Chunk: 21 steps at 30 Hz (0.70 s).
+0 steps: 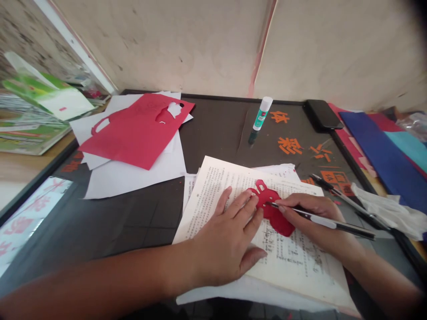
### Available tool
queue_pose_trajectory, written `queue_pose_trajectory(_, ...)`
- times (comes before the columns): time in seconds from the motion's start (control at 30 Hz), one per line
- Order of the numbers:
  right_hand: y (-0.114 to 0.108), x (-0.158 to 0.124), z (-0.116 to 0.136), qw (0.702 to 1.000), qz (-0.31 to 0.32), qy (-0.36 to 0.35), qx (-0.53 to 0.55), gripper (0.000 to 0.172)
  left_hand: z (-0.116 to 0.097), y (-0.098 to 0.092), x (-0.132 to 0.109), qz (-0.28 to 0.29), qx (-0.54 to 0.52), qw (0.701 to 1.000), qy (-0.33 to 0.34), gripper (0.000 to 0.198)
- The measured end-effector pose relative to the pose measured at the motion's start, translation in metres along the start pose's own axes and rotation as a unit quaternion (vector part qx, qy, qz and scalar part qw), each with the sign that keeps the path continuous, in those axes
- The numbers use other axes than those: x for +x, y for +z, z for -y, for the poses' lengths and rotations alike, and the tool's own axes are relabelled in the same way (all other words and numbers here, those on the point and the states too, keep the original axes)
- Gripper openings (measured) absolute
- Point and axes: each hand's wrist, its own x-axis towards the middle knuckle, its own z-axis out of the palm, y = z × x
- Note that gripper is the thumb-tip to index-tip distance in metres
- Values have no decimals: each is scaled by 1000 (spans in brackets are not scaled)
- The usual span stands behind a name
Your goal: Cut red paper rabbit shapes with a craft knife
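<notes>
A red paper cut-out with small holes in it lies on an open printed book page. My left hand rests flat on the page, fingers spread, with the fingertips pressing the cut-out's left edge. In my right hand is a slim black and silver pen, gripped near its front end. Its tip touches the middle of the cut-out; whether it leaves a mark is too small to tell.
At the back left, a red sheet with cut-out holes lies over white papers. A glue stick stands upright near the wall. To the right are a black phone, a long black tool, crumpled tissue and coloured sheets.
</notes>
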Motion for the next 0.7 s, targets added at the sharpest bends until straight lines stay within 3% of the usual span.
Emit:
queue_pose_trajectory(0.2, -2, -3, 4, 999, 15, -44, -7, 12, -2, 0, -1, -45, 0, 998, 36, 55)
queue_pose_trajectory(0.37, -1, -6, 8, 997, 20, -72, -36, 12, 0, -3, 0, -71, -29, 992, 104, 48)
queue_pose_trajectory(0.43, -1, -7, 7, 994, 11, -98, -57, 11, 1, -2, 0, -82, -16, 995, 61, 51)
queue_pose_trajectory(0.53, 1, -8, 6, 984, -8, -153, -96, 12, 2, 3, 1, -42, 13, 999, -16, 62)
queue_pose_trajectory(0.6, 2, -8, 5, 977, -15, -177, -122, 14, 2, 6, 2, -15, 23, 1000, -13, 64)
queue_pose_trajectory(0.7, 3, -7, 6, 969, -27, -197, -144, 16, 0, 5, 2, -47, 43, 998, -5, 59)
